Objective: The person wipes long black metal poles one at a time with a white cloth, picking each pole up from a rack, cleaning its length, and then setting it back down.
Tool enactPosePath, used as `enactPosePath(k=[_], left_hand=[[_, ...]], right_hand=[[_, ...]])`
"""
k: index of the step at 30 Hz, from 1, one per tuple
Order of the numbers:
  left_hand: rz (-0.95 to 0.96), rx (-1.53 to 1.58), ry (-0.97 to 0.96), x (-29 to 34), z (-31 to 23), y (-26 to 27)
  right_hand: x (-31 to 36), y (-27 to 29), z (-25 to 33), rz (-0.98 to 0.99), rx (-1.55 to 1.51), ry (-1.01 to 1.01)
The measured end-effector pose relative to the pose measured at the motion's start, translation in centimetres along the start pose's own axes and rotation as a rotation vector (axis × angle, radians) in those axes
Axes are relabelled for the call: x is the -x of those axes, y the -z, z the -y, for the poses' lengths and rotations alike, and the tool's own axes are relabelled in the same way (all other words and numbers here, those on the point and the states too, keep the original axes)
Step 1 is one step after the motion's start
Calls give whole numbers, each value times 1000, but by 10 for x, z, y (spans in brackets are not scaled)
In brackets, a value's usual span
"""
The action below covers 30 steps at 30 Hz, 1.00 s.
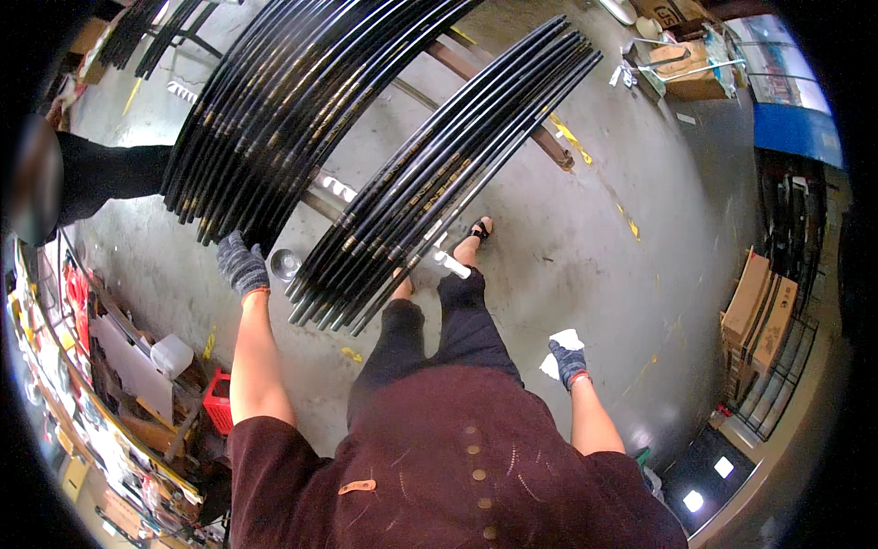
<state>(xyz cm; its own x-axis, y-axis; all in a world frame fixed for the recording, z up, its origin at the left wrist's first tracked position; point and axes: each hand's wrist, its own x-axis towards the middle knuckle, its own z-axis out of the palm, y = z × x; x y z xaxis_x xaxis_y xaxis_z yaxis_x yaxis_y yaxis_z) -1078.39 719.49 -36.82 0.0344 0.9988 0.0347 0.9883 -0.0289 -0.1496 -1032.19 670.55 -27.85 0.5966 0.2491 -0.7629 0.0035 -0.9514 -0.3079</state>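
Note:
My left hand point(242, 264), in a grey knit glove, is at the near ends of a wide row of long, glossy black rods point(265, 101). Its fingers reach the rod ends with the thumb apart, and I see no rod gripped. A smaller bundle of black rods point(439, 174) with gold markings lies to the right, in front of my legs. Out to the right, my right hand point(571, 360), gloved alike, is closed on a crumpled white cloth point(566, 340), apart from the rods.
Brown rails point(549, 146) run beneath the rods. A small round metal bowl point(285, 265) sits between the two groups. A person in black point(110, 172) stands at the left. A red crate point(218, 403) is at lower left, cardboard boxes point(759, 306) at right.

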Motion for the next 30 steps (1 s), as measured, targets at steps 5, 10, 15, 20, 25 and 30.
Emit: enactPosePath(k=[5,10,15,20,25,30], left_hand=[[222,-121,-67,-16,-17,31],[165,-212,-95,-27,-19,27],[131,-156,-199,-21,-28,62],[-80,202,-428,-4,-2,74],[-118,490,-514,50,-27,112],[101,580,-762,94,-159,219]], right_hand=[[-27,-7,-26,-10,-121,64],[-21,-9,-33,-56,-139,39],[-9,-16,-41,-78,-226,-66],[-27,-30,-47,-164,-190,97],[-37,-46,100,-38,-400,139],[30,-95,296,467,-1303,152]])
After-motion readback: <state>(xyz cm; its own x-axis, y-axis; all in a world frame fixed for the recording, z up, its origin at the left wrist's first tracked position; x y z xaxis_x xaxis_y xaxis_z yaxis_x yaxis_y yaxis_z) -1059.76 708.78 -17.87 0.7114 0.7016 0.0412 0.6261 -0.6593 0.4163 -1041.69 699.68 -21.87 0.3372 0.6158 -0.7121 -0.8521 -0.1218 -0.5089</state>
